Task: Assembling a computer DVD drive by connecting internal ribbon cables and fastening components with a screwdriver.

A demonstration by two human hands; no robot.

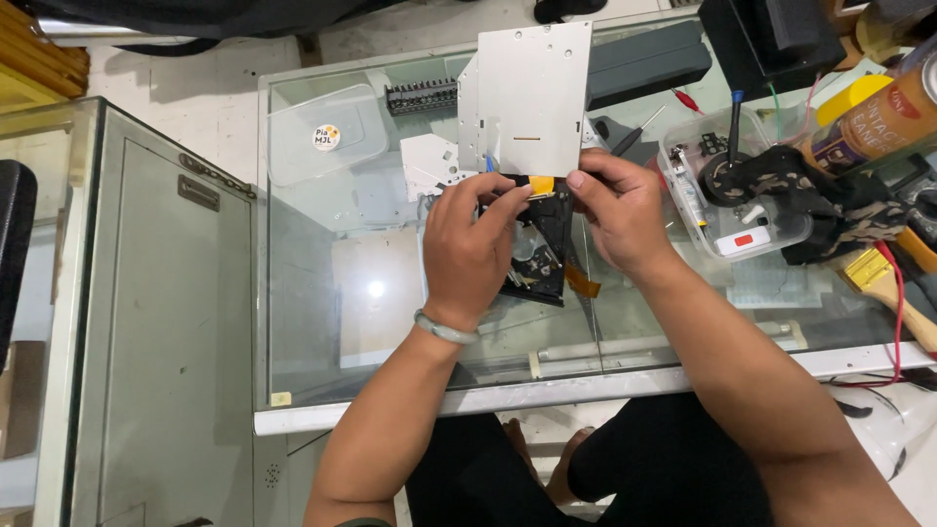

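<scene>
I saw my left hand [471, 237] and right hand [613, 210] pinching a black plastic drive mechanism with an orange flex ribbon [543, 249] over the glass tabletop [322, 312]; a flat grey metal cover plate [532, 98] lay just beyond.

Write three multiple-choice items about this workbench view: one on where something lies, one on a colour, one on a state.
1. Where does the clear plastic lid lie?
A. on the glass table's far left part
B. on the floor
C. on the person's lap

2. What colour is the bracelet on the left hand?
A. red
B. pale green
C. black

3. How is the black drive mechanism held?
A. by nobody
B. by one hand only
C. by both hands

Answers:
1. A, it rests flat on the glass table left of the grey metal plate.
2. B, a pale green band circles the wrist.
3. C, the left hand and right hand both grip its top edge.
</scene>
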